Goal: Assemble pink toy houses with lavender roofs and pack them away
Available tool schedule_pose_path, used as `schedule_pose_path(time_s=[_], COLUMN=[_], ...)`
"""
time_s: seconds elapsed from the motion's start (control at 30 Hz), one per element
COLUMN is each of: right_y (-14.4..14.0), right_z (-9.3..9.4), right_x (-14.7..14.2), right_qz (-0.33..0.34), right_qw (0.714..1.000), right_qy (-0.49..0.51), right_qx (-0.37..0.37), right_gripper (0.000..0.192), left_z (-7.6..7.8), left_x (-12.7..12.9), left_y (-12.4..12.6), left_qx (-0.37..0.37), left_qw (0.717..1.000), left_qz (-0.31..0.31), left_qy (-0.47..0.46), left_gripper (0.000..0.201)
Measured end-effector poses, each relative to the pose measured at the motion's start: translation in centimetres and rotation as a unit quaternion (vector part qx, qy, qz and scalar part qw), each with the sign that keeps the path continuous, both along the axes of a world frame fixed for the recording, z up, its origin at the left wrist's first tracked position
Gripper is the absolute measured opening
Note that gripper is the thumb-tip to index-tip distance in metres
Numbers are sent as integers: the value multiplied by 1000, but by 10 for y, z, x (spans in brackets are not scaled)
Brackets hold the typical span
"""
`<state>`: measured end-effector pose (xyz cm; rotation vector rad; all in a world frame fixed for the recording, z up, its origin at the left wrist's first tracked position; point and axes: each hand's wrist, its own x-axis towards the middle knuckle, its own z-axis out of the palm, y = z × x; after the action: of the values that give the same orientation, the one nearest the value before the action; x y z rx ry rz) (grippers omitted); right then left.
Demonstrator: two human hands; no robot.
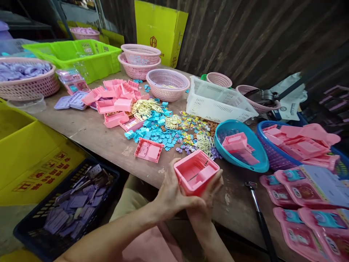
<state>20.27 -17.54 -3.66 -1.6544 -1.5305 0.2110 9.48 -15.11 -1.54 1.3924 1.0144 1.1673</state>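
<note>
At the table's [89, 133] near edge, I see left hand [169, 191] and right hand [207, 194] clamped around a smooth pink plastic box [196, 173]; loose blue pieces [160, 136] and a perforated white basket [214, 103] occupy the space beyond.

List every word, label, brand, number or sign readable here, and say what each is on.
"JFH": logo on the yellow box at the back; its other print is too small to read.
Left yellow carton: red characters, too unclear to read.
White bag: print too small.
Pink packs: print too small.
</note>
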Motion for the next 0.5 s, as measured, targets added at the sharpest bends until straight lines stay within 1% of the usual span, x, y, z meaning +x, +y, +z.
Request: schedule_pose_path(time_s=[0.07,0.13,0.23,0.3,0.33,0.4,0.43,0.5], right_y=[-2,-3,1,6,8,9,8,5], right_z=[2,10,30,43,47,51,51,48], right_x=[0,9,28,35,36,32,28,20], right_qz=[24,79,185,227,234,216,199,167], right_qw=[999,996,980,966,964,971,976,982], right_qy=[-29,-27,73,121,122,102,91,66], right_qx=[25,24,-14,-27,-22,5,23,57], right_gripper=[106,98,85,86,86,82,78,72], left_z=[-4,-7,-10,-10,-11,-11,-11,-10], left_x=[-5,-14,-31,-38,-40,-40,-38,-32], left_y=[3,8,16,18,18,16,14,9], left_qx=[-2,27,97,127,127,93,66,-2], left_qw=[999,998,995,989,987,985,985,984], left_qz=[14,18,-28,-72,-91,-123,-128,-115], left_qy=[-30,-44,-23,-17,-28,-71,-99,-136], left_gripper=[84,76,78,79,81,91,100,115])
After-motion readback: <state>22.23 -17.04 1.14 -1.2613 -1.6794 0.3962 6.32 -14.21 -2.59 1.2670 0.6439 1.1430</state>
